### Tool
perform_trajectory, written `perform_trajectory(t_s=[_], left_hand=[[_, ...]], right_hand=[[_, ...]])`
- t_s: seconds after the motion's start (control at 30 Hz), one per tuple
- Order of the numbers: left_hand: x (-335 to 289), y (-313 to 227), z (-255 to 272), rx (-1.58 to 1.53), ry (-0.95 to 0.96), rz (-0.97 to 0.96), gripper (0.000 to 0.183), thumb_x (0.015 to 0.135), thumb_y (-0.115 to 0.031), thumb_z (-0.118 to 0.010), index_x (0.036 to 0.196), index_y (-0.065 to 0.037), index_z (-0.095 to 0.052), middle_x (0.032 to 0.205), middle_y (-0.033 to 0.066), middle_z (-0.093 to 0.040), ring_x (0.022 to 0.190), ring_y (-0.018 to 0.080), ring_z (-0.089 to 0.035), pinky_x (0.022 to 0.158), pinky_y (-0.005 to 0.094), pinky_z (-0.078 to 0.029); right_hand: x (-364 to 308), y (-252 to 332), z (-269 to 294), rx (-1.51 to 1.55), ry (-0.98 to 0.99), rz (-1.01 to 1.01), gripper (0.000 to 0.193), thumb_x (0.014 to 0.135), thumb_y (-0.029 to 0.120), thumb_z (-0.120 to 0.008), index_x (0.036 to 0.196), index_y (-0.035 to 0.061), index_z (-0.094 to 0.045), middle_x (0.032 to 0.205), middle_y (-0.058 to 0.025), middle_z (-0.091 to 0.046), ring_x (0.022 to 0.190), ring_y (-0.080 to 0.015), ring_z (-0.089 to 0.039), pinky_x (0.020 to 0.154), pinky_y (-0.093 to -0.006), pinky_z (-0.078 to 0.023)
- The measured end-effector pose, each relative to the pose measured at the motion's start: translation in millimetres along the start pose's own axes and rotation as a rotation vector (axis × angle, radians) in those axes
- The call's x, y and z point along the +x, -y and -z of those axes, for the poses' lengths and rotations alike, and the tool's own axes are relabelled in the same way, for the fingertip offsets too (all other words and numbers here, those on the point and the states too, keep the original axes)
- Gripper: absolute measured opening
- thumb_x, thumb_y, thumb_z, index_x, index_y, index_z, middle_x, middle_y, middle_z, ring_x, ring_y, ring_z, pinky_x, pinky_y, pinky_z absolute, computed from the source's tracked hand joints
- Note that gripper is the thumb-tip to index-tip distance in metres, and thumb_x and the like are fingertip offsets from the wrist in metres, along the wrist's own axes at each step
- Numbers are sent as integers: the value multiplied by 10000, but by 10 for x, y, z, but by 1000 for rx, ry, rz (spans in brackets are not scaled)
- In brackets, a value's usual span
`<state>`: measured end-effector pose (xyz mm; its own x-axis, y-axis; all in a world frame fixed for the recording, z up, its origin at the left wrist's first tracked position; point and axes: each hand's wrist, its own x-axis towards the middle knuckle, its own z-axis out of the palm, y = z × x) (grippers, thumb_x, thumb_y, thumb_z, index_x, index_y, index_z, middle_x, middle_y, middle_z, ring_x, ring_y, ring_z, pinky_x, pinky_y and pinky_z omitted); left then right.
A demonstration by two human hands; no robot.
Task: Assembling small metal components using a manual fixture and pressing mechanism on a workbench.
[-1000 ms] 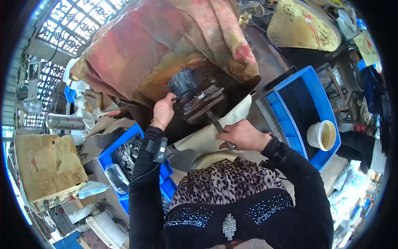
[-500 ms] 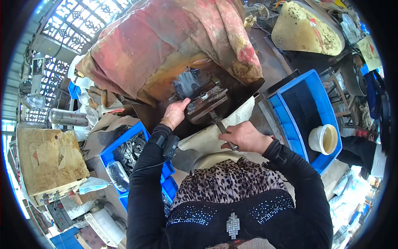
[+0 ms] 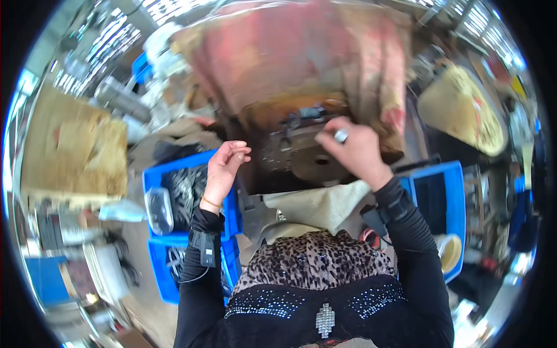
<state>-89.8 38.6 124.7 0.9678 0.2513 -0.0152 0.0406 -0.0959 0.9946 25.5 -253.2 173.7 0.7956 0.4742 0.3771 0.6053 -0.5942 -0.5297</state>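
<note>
My left hand [image 3: 223,168] is in the air over the edge of a blue bin of dark metal pieces [image 3: 187,194]. Its fingers are loosely bent and apart, and nothing shows in them. My right hand [image 3: 361,152] is closed above the dark metal work surface [image 3: 270,174]. Between its thumb and fingers shows the shiny, rounded end of a metal bar [image 3: 340,136]; the rest is hidden by the hand. Below lies a round dark plate with a hole [image 3: 301,165]. Behind it, blurred small metal parts [image 3: 307,113] lie under a stained red cloth cover [image 3: 278,55].
A second blue bin [image 3: 154,261] stands nearer on the left. On the right is a blue tub [image 3: 455,203] with a white bucket [image 3: 450,252]. A pale cloth [image 3: 319,206] hangs at the work surface's front edge. A worn box [image 3: 75,151] stands far left.
My left hand has come off the work surface, leftward toward the bin. My right hand has risen and moved farther in, with the bar turned end-on. The whole view has swung and is blurred.
</note>
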Motion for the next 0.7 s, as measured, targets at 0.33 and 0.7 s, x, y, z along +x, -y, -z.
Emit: perform_trajectory(t_s=[0.33, 0.7], left_hand=[[-1953, 489, 1473, -207, -878, 163, 149, 962, -96, -548, 1076, -34, -620, 954, 64, -690, 815, 131, -655, 755, 252, -530], [-3395, 1396, 1434, -99, -1057, 685, 144, 895, -132, -597, 1018, -77, -648, 867, 18, -679, 722, 86, -635, 607, 226, -501]], right_hand=[[1509, -665, -316, -92, 193, -300, 509, 822, 506, -648, 938, 12, -679, 643, -67, -624, 581, -196, -606, 577, -327, -459], [1814, -1077, -465, 159, 280, -307, 323, 856, 395, -692, 888, 79, -641, 564, 44, -482, 445, -62, -415, 435, -228, -288]])
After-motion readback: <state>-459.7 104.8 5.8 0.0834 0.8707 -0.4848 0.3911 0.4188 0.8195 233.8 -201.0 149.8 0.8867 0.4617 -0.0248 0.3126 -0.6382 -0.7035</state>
